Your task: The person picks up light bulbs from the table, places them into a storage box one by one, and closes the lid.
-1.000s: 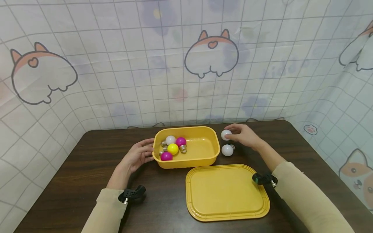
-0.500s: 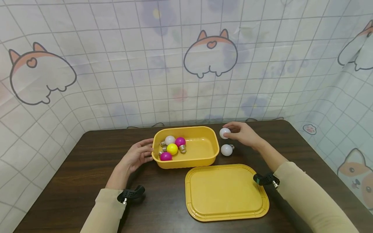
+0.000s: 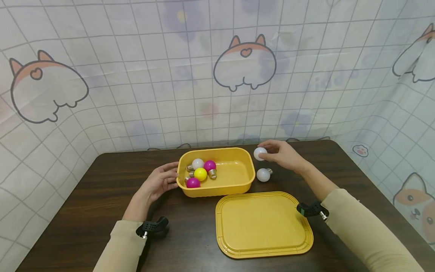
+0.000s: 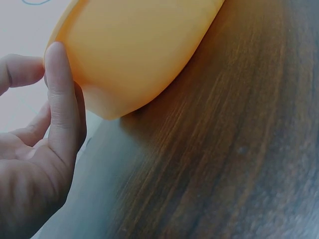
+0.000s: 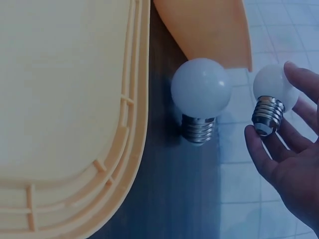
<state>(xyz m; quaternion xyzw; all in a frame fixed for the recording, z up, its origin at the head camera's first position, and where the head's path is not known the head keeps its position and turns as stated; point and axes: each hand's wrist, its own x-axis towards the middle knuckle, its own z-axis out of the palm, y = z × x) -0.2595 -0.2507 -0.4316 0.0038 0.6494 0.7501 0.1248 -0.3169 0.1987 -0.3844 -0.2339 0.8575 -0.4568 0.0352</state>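
My right hand pinches a white light bulb just right of the yellow plastic box. The right wrist view shows fingers and thumb around this bulb, its metal screw base pointing down. Below it in the head view, a second white bulb lies on the table. My left hand rests its fingertips against the box's left end; up close, they touch the outer wall near the rim. Inside the box's left half lie a white bulb, a yellow bulb and two magenta bulbs.
A flat yellow lid lies on the dark wooden table, in front of the box and toward the right. Behind the table hangs a pale gridded cloth with cartoon dogs. Both wrists wear black straps with cameras.
My right hand has lifted the white bulb slightly and carried it left toward the box. The left hand stays at the box's end.
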